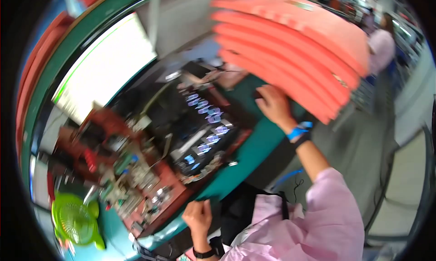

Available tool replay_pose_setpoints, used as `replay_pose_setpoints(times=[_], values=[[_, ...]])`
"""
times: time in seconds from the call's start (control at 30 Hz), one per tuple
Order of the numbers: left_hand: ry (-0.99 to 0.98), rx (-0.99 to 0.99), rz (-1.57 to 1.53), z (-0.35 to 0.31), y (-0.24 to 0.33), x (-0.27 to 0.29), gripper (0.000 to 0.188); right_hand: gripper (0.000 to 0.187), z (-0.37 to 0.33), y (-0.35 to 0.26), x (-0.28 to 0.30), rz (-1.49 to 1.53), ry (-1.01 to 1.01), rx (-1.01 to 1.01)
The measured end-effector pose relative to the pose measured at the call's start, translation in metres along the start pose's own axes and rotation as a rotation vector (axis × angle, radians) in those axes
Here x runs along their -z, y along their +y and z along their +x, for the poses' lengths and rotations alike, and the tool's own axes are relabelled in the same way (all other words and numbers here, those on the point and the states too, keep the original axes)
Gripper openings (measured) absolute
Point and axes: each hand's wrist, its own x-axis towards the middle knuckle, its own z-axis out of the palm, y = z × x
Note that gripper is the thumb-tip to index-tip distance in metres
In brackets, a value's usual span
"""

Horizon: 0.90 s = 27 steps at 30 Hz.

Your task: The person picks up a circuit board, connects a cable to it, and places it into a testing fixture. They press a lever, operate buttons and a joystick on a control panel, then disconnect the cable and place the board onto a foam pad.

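Note:
My left hand (198, 215) is curled closed at the front edge of the green bench, with nothing visible in it. Farther off to the right, my right hand (274, 104) lies on the green bench top (247, 154), fingers bent over a small dark thing they mostly cover. Between the hands and the screen sits a black fixture (181, 125) bearing rows of shiny, purple-lit round parts (213, 115). Left of it, a reddish-brown tray (170, 188) holds many small metal pieces (159, 197). Motion blur softens the details.
A tall stack of orange trays (286, 47) rises beside my right hand. A bright monitor (109, 66) stands at the back left, a green fan (75, 218) at the near left. Another person (382, 47) is far right, and a chair (402, 188) stands at the right.

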Motion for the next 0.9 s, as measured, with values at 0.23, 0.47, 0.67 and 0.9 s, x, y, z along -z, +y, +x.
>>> replay_pose_setpoints(times=[0.23, 0.47, 0.67, 0.9], values=[[0.087, 0.134, 0.089, 0.003, -0.005, -0.008, 0.018, 0.03, 0.012, -0.008, -0.035, 0.103, -0.108, -0.071], [0.124, 0.194, 0.159, -0.019, -0.011, 0.018, 0.022, 0.03, 0.017, -0.051, -0.048, 0.204, -0.167, -0.049], [0.108, 0.079, 0.036, -0.024, 0.0, 0.023, 0.017, 0.028, -0.01, -0.035, -0.015, 0.09, -0.087, -0.058], [0.125, 0.059, 0.024, -0.034, 0.006, 0.028, 0.016, 0.028, -0.02, -0.042, 0.002, 0.137, -0.172, -0.129]])
